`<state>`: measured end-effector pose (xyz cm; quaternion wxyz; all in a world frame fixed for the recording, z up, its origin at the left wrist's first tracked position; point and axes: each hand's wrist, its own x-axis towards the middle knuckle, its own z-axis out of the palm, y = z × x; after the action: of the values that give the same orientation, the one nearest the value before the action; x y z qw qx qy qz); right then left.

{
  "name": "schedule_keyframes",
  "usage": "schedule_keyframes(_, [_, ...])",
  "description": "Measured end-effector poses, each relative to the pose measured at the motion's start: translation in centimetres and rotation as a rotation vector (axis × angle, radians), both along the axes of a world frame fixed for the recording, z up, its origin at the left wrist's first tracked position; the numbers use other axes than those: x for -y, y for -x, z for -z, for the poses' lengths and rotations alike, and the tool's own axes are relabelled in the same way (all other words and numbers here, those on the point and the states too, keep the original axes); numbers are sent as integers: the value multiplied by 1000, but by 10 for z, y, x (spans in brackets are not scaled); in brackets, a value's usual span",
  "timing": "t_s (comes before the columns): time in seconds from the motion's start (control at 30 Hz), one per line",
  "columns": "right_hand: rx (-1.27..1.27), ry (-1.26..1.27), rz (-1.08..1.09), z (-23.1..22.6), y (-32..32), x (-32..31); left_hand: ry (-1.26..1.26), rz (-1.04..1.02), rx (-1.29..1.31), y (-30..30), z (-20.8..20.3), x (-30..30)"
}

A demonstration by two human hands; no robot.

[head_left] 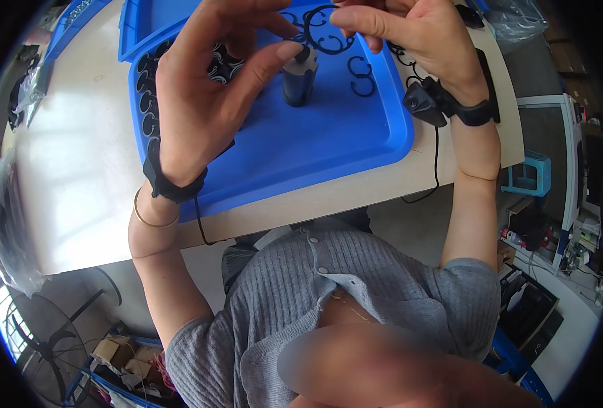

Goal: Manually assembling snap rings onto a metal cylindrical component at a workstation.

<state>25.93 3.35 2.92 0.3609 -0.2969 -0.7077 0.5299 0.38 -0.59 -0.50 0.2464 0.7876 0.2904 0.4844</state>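
Where upper edge crops both, left hand [206,95]: fingertips apart beside dark cylinder [298,87]; right hand [427,41]: cannot tell whether clamped on black ring [307,30].

I can't see the tops of the bare left hand [210,92] and bare right hand [424,34], cropped above; the left partly hides black C-shaped rings [148,103] in the blue plastic tray [315,139].

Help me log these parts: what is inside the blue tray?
A dark cylinder, black C-shaped rings to its right and black pieces along the left edge of the tray. Whatever lies behind the left hand is hidden.
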Motion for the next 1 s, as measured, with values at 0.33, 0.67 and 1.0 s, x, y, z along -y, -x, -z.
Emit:
schedule_keyframes(0.33, [39,-18,20,1,8,5,498,16,216,0,-11,7])
schedule_keyframes(0.67, [49,-78,-41,12,7,-1,289,33,214,-3,-5,-1])
schedule_keyframes(1.0, [73,-39,-19,11,6,-1,-80,4,26,-6,-3,2])
